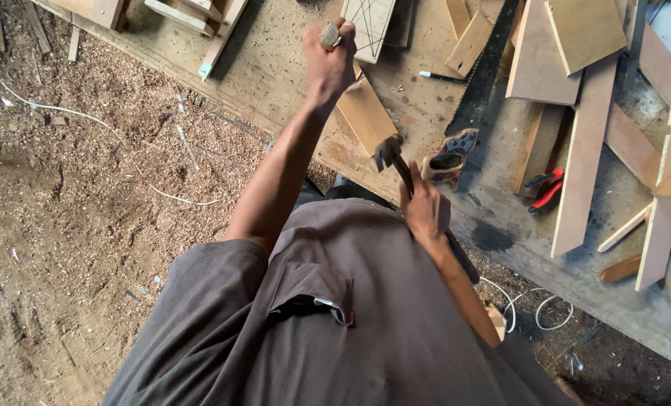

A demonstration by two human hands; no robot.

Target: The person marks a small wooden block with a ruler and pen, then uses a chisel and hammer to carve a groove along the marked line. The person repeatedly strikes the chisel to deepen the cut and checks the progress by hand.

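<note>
Careful: your left hand [329,60] grips a chisel handle [329,35] over the wood block [365,113] at the workbench [275,71] edge, while your right hand [423,210] holds the hammer [390,154]. A glancing blow could catch those knuckles.

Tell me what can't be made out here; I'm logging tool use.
Head view only:
- Tool in left hand: the fist hides all but its wooden top.
- Hammer: handle covered by right hand.
- Handsaw: blade tip cut off by the top edge.
- Marked board: top cut off.
</note>
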